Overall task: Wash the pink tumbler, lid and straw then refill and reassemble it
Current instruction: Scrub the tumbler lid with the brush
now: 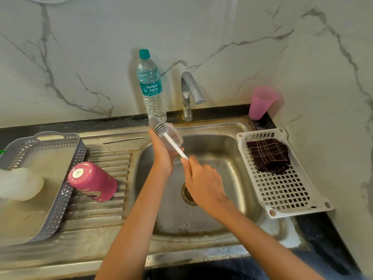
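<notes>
L hand (pixel 161 153) fingers curled round clear lid (pixel 178 134) over sink (pixel 222 142) | R hand (pixel 203 182) fingers pinched brush (pixel 175 146) handle, bristles at lid | pink tumbler (pixel 92 181) inverted on drainboard | white basket (pixel 282 199) held checked cloth (pixel 268 155)

Home kitchen: steel sink (pixel 201 237), tap (pixel 189 93), marble-look wall (pixel 80 57).

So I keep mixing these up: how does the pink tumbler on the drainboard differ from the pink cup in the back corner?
The pink tumbler is deep, opaque pink with a print on its side; the pink cup is paler, translucent and plain. The pink tumbler stands base up on the ribbed drainboard; the pink cup stands mouth up by the wall. Both are pink and neither is held.
</notes>
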A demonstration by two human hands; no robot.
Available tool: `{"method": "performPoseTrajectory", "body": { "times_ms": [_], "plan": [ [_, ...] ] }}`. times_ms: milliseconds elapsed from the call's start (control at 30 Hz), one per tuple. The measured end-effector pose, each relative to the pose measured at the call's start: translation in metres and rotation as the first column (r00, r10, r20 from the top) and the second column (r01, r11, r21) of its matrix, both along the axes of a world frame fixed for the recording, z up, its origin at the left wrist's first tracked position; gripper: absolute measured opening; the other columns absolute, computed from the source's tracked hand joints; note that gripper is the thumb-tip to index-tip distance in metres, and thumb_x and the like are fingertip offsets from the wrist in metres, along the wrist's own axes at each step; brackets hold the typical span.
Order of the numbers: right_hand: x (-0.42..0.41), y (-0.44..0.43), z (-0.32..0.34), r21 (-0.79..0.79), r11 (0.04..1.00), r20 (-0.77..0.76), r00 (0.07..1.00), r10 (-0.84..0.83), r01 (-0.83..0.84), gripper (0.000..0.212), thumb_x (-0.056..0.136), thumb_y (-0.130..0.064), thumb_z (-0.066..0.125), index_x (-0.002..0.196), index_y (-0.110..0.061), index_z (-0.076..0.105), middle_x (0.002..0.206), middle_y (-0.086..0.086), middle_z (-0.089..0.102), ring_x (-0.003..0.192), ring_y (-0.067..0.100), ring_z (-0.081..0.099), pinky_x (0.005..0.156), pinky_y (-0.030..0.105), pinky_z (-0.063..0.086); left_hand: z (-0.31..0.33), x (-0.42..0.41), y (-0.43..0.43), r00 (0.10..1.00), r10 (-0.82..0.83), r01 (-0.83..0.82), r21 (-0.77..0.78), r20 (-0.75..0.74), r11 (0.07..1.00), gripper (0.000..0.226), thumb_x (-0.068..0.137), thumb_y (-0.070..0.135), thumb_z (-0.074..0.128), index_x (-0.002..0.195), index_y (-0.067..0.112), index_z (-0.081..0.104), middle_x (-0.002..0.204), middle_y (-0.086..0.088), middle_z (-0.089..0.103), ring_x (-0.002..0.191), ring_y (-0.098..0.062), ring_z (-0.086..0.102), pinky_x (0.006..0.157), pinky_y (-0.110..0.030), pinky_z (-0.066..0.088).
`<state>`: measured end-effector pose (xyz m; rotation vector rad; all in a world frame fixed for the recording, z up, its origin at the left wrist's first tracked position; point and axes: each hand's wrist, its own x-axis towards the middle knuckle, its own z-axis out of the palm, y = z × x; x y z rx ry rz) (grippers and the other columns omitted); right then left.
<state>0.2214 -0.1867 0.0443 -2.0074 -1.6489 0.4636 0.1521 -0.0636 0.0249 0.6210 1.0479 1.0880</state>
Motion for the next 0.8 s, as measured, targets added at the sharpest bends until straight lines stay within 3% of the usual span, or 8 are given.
{"method": "performPoseTrajectory", "body": {
  "times_ms": [100,167,200,267,333,433,633,800],
  "plan": [
    [-0.005,-0.002,0.006,-0.017,1.0,-0.096,0.995,-0.02,0.019,0.04,0.103,-0.047,0.021,0.088,-0.019,0.044,0.075,0.011,0.064,0.075,0.038,0.059,0.067,0.044,0.048,0.005,-0.003,0.009,0.987,0.05,-0.039,0.076,-0.154,0.996,0.06,0.096,0.06,0.02,0.107,0.016,0.06,0.088,-0.003,0.061,0.076,-0.016,0.056,0.066,-0.031,0.045],
    [-0.005,-0.009,0.009,-0.067,0.998,-0.173,0.985,-0.029,0.018,0.041,0.103,-0.047,0.021,0.085,-0.02,0.045,0.073,0.01,0.061,0.079,0.038,0.059,0.071,0.046,0.048,0.003,-0.009,0.017,0.937,0.134,-0.043,0.276,-0.322,0.96,0.048,0.095,0.05,0.028,0.114,0.015,0.054,0.091,-0.005,0.062,0.079,-0.018,0.057,0.068,-0.034,0.047],
    [-0.004,-0.01,0.011,-0.09,0.996,-0.218,0.975,-0.037,0.017,0.041,0.103,-0.047,0.021,0.083,-0.02,0.044,0.071,0.008,0.058,0.08,0.038,0.059,0.072,0.046,0.048,0.0,-0.013,0.016,0.885,0.184,0.0,0.395,-0.427,0.919,0.041,0.096,0.046,0.029,0.12,0.02,0.05,0.102,-0.01,0.062,0.089,-0.021,0.06,0.076,-0.034,0.049],
    [0.001,-0.004,0.015,-0.12,0.992,-0.269,0.962,-0.055,0.023,0.042,0.103,-0.048,0.023,0.078,-0.02,0.043,0.07,0.004,0.052,0.083,0.036,0.057,0.074,0.045,0.047,-0.004,-0.017,0.007,0.79,0.255,0.118,0.546,-0.558,0.829,0.036,0.097,0.043,0.031,0.128,0.029,0.041,0.125,-0.012,0.055,0.11,-0.02,0.055,0.093,-0.024,0.045],
    [0.006,0.002,0.018,-0.132,0.991,-0.289,0.955,-0.061,0.024,0.043,0.103,-0.047,0.023,0.074,-0.021,0.041,0.068,0.001,0.05,0.082,0.033,0.055,0.072,0.041,0.043,-0.007,-0.024,0.004,0.748,0.272,0.227,0.619,-0.605,0.752,0.045,0.097,0.042,0.033,0.138,0.024,0.036,0.136,-0.002,0.045,0.12,-0.009,0.047,0.098,-0.011,0.038],
    [0.011,-0.001,0.018,-0.152,0.988,-0.276,0.961,-0.033,-0.01,0.045,0.103,-0.046,0.023,0.069,-0.023,0.038,0.064,-0.003,0.046,0.077,0.029,0.052,0.067,0.036,0.038,-0.01,-0.042,0.016,0.657,0.302,0.37,0.645,-0.69,0.669,0.063,0.095,0.045,0.034,0.148,0.012,0.029,0.139,-0.004,0.04,0.123,-0.007,0.041,0.104,-0.015,0.033],
    [0.021,0.014,0.03,-0.199,0.98,-0.272,0.962,-0.03,-0.025,0.045,0.104,-0.046,0.023,0.07,-0.022,0.042,0.067,-0.002,0.049,0.074,0.024,0.049,0.065,0.034,0.034,-0.01,-0.047,0.012,0.584,0.301,0.539,0.637,-0.754,0.551,0.075,0.094,0.049,0.036,0.154,0.012,0.012,0.134,0.004,0.035,0.122,-0.008,0.038,0.104,-0.012,0.026],
    [0.025,0.004,0.028,-0.206,0.977,-0.234,0.972,0.01,-0.059,0.047,0.104,-0.045,0.024,0.069,-0.02,0.042,0.066,0.0,0.047,0.069,0.023,0.046,0.062,0.032,0.034,-0.005,-0.061,0.021,0.546,0.319,0.557,0.62,-0.775,0.553,0.08,0.092,0.053,0.034,0.155,0.011,0.008,0.138,-0.011,0.038,0.124,-0.014,0.039,0.105,-0.02,0.029]
  ]
}}
